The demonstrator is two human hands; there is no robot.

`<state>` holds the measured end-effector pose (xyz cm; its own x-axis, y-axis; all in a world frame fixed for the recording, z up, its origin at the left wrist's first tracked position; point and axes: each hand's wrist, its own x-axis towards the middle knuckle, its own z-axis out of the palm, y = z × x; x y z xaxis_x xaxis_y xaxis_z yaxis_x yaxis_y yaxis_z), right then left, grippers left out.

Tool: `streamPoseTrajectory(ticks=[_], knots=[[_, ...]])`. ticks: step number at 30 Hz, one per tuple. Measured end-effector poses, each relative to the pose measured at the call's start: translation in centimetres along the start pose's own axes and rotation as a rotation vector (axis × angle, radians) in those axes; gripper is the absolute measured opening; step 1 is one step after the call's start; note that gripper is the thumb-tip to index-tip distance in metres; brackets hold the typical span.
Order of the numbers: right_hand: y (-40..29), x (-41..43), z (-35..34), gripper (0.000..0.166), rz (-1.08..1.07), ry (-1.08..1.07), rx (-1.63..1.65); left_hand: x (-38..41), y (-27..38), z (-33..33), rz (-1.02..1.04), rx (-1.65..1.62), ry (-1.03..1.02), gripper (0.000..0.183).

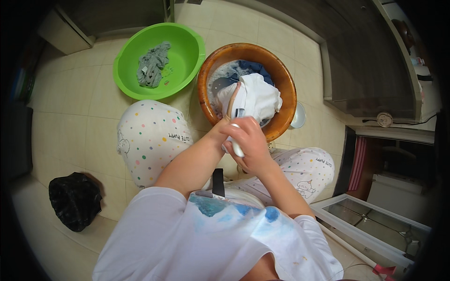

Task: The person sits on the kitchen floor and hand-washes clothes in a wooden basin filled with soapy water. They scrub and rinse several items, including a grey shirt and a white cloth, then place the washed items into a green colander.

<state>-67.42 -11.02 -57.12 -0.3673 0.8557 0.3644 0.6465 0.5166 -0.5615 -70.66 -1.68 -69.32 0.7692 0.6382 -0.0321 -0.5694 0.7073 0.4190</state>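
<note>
White wet cloth, which looks like a garment [260,96], is bunched over the near side of a brown wooden tub [290,84]. My left hand [233,100] reaches into the tub and holds this garment; cloth hides most of the fingers. Close to my left wrist, my right hand [251,140] is closed around a smooth white handle [237,149], possibly of a brush; its working end is hidden. Behind the white garment, dark blue cloth [255,66] lies in sudsy water [225,72].
A green plastic basin [123,66] with a grey garment [153,65] stands left of the tub. At the tub's right is a small pale bowl [299,116]. A black plastic bag [75,202] sits at left on the tiled floor [100,130]. A glass-paned door [372,224] stands lower right.
</note>
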Motion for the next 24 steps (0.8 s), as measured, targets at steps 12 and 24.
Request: streamPoseTrajectory(ticks=[12, 24], knots=[[5.9, 4.4, 1.4, 0.026, 0.080, 0.216, -0.050, -0.9, -1.0, 0.1, 0.022, -0.472, -0.021, 0.041], [13.0, 4.5, -0.5, 0.021, 0.319, 0.334, -0.268, -0.7, -0.7, 3.1, -0.099, -0.641, -0.065, 0.047]])
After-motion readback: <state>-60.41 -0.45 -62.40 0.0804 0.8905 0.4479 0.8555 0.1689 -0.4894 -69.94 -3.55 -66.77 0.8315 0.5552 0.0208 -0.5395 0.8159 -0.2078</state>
